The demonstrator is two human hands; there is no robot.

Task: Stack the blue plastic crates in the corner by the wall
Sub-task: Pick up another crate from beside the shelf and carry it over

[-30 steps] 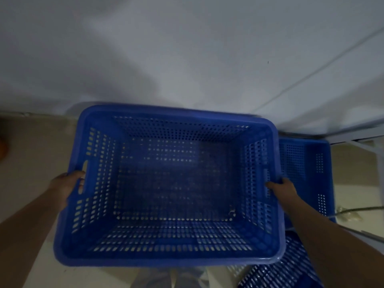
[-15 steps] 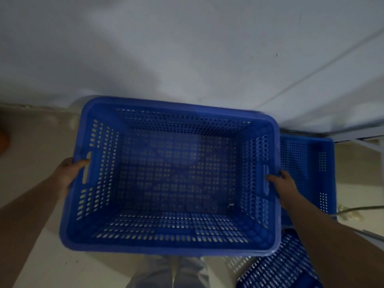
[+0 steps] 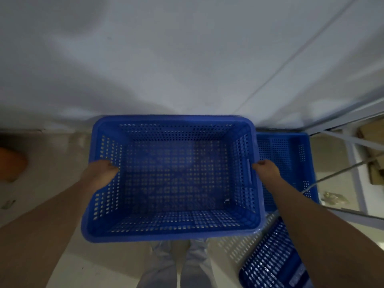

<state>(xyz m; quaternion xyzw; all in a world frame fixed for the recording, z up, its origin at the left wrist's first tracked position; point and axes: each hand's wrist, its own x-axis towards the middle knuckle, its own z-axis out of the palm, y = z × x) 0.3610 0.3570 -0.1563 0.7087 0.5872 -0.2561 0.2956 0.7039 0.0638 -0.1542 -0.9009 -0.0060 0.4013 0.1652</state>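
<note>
A large blue perforated plastic crate [image 3: 172, 235] fills the middle of the view, its far rim against the white wall. My left hand [image 3: 101, 173] grips its left side at the handle slot. My right hand [image 3: 267, 170] grips the right rim at the other handle slot. The crate is empty inside. A second blue crate [image 3: 291, 163] stands on the floor right behind my right hand, by the wall. Part of a third blue crate [image 3: 274, 265] lies tilted at the lower right.
A white wall [image 3: 187, 59] runs across the top. An orange object [image 3: 11, 163] sits on the floor at far left. A white metal frame [image 3: 353, 163] with a thin rod stands at the right. My trouser legs [image 3: 176, 267] show below the crate.
The crate has moved away from me and downward toward the wall, looking smaller now. Both hands stayed on its sides.
</note>
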